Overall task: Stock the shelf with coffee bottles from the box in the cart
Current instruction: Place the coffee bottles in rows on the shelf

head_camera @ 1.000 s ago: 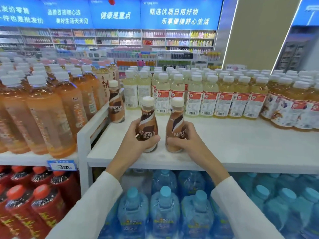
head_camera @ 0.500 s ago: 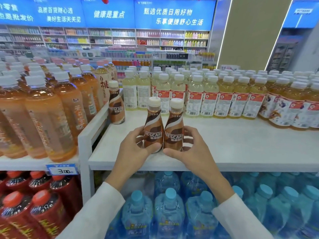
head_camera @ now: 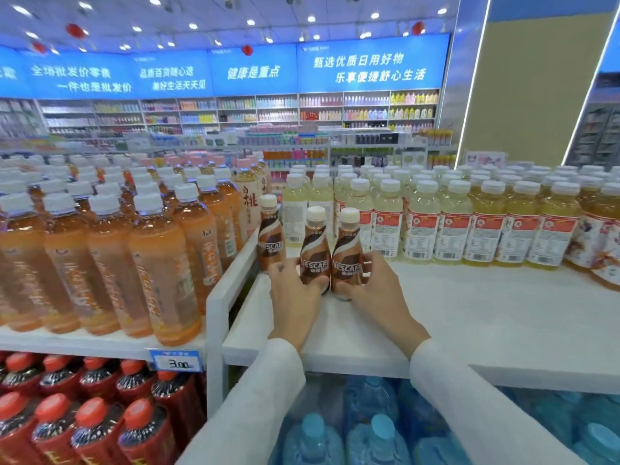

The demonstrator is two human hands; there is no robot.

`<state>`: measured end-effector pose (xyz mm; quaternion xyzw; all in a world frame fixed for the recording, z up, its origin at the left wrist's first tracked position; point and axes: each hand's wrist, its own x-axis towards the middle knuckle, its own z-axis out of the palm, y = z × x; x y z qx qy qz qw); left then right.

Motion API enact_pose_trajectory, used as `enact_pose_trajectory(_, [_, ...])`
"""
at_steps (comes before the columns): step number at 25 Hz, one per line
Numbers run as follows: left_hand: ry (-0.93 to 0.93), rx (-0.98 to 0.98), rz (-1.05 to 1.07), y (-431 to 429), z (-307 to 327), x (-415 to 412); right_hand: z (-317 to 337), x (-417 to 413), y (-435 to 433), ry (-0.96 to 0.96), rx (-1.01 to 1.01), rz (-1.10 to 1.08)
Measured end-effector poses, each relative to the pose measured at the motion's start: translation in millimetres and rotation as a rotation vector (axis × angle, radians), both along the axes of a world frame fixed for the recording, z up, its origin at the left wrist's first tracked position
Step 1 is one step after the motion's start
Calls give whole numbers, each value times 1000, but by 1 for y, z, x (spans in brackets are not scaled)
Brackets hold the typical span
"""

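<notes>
Two small brown Nescafé coffee bottles stand upright and touching each other on the white shelf (head_camera: 469,317), the left bottle (head_camera: 313,253) wrapped low down by the left hand (head_camera: 295,290) and the right bottle (head_camera: 347,255) by the right hand (head_camera: 379,290), so each grip is closed around the lower body of its own bottle, thumbs in front and fingers curled behind. Just beyond the left grip, up against the shelf's white side rail (head_camera: 231,280), a third coffee bottle (head_camera: 271,236) already stands free, near the left-hand bottle. Behind both grips runs a row of pale yellow drink bottles (head_camera: 419,226) with red labels; off past the left grip, across the rail, orange tea bottles (head_camera: 161,263) crowd the neighbouring shelf. To my eye the step in hand is seating this pair beside the third bottle. Doing it well would mean sliding them back and toward the rail with the bases flat on the shelf, labels kept facing forward, and stopping short of knocking the third bottle or the yellow row. These bottles look narrow and top-heavy, so letting go gently, one hand at a time, seems wise. The cart and box are out of sight.
</notes>
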<state>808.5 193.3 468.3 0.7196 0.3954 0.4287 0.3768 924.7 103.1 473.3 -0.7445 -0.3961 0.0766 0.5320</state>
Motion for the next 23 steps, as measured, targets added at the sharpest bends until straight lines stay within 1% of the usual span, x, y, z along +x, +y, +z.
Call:
enact_pose_trajectory(4, [-38, -4, 58, 26, 2, 22, -4, 13, 48, 41, 41, -4])
enact_pose_trajectory(8, [-100, -22, 147, 34, -2, 37, -13, 19, 71, 50, 84, -32])
enact_pose_trajectory(10, [-88, -33, 173, 38, -3, 40, -17, 20, 75, 40, 96, -35])
enact_pose_trajectory(14, [-29, 13, 228, 39, -4, 43, -21, 21, 78, 26, 116, -30])
enact_pose_trajectory(23, [-28, 9, 251, 43, -8, 46, -24, 21, 81, 22, 126, -19])
